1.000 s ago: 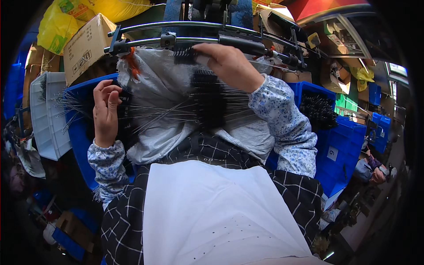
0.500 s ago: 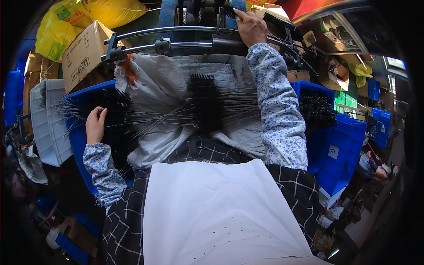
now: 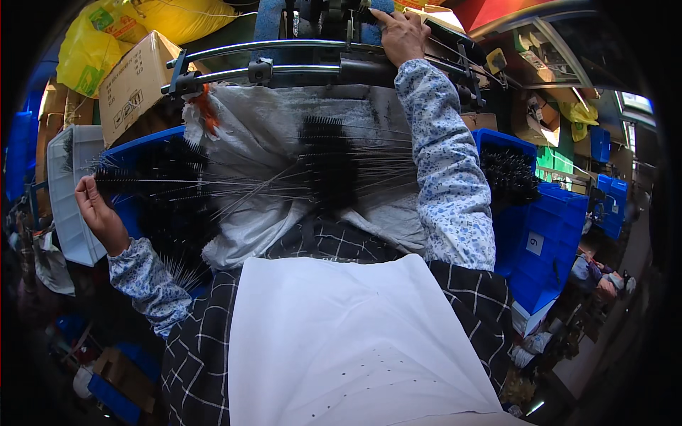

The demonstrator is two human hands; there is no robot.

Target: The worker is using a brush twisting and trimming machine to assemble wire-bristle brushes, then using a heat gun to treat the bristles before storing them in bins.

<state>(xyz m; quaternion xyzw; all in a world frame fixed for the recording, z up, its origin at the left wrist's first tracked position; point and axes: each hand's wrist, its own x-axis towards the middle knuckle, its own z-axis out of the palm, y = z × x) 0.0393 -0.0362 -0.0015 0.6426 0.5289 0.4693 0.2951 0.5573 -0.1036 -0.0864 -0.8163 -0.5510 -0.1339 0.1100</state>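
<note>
My left hand (image 3: 104, 219) is out at the far left, fingers pinched at the bristled end of a black wire brush (image 3: 135, 178). The bare wire stem of that brush runs right, toward the lap. Up at the machine (image 3: 312, 50), my right hand (image 3: 405, 37) has its fingers closed at a short black bristled piece (image 3: 365, 15), which looks like a brush end. Across my lap, on a whitish sack cloth (image 3: 256, 121), lies a bundle of black wire brushes (image 3: 328, 163) with thin stems spreading to both sides.
A blue bin (image 3: 128, 231) with more black brushes stands at the left, beside a white crate (image 3: 74, 213). Other brushes (image 3: 508, 174) fill a bin at the right, next to a blue crate (image 3: 543, 248). A cardboard box (image 3: 138, 85) and yellow bags (image 3: 92, 50) are behind.
My left hand has moved left from over the blue bin and now pinches a brush, drawn out level above the bin. The right hand has shifted slightly up at the machine.
</note>
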